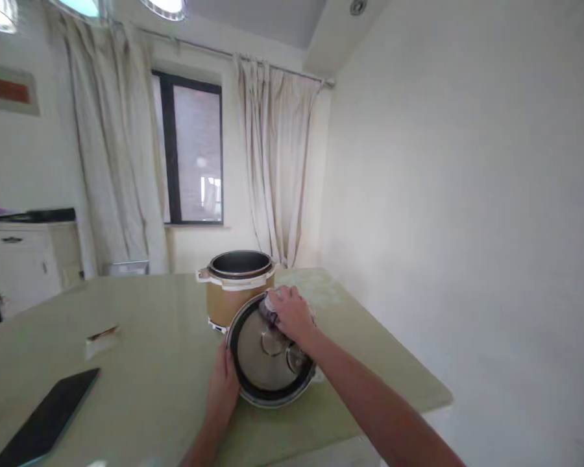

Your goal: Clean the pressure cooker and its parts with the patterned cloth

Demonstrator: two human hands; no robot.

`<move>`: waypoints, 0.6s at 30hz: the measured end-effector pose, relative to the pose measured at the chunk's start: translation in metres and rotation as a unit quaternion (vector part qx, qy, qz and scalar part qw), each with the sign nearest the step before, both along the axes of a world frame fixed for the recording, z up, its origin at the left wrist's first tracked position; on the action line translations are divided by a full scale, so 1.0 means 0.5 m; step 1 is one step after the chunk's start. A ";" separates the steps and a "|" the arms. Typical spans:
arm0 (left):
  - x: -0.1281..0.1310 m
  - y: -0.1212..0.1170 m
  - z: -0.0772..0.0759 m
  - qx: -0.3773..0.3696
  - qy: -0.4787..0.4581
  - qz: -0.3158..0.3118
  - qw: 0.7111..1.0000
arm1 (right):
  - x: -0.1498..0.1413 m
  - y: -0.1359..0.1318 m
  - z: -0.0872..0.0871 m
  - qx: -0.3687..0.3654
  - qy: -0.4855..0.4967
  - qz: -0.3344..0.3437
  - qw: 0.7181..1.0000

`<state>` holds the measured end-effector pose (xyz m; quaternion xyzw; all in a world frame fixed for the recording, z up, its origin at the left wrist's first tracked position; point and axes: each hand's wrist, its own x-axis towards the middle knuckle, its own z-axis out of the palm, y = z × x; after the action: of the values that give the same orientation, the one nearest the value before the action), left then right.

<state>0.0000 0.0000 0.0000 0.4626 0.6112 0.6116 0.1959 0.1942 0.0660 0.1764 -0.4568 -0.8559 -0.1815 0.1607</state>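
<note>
A round pressure cooker lid (pixel 260 363) is tilted up with its metal underside and dark sealing ring facing me. My left hand (pixel 224 383) grips the lid's left rim, its fingers mostly hidden behind it. At the upper right of the lid, my right hand (pixel 292 314) presses a bunched greyish cloth (pixel 268 309) against the inner side near the rim. Just behind the lid stands the cooker body (pixel 233 298), gold-brown with a white collar, its top uncovered and a dark inner pot (pixel 241 261) inside.
All this is on a pale green table (pixel 146 337). A dark flat phone-like slab (pixel 48 415) lies at the front left, and a small white-and-brown item (pixel 102 340) is behind it. A white wall (pixel 442 194) runs along the right. A white cabinet (pixel 26 259) stands far left.
</note>
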 end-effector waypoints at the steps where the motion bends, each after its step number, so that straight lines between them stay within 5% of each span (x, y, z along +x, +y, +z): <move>1: 0.002 -0.001 0.002 0.003 0.002 0.004 1.000 | -0.021 -0.003 -0.008 -0.018 0.013 0.026 0.999; 9: -0.004 -0.006 0.006 -0.011 -0.011 0.027 1.000 | -0.125 -0.053 -0.065 -0.135 0.029 0.181 0.974; 18: -0.004 -0.010 0.014 0.018 -0.014 0.003 1.000 | -0.036 -0.067 -0.087 -0.231 -0.084 0.268 0.932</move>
<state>-0.0020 -0.0050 0.0070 0.4556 0.5984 0.6297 0.1944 0.1760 0.0326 0.1330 -0.2182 -0.9751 0.0330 0.0210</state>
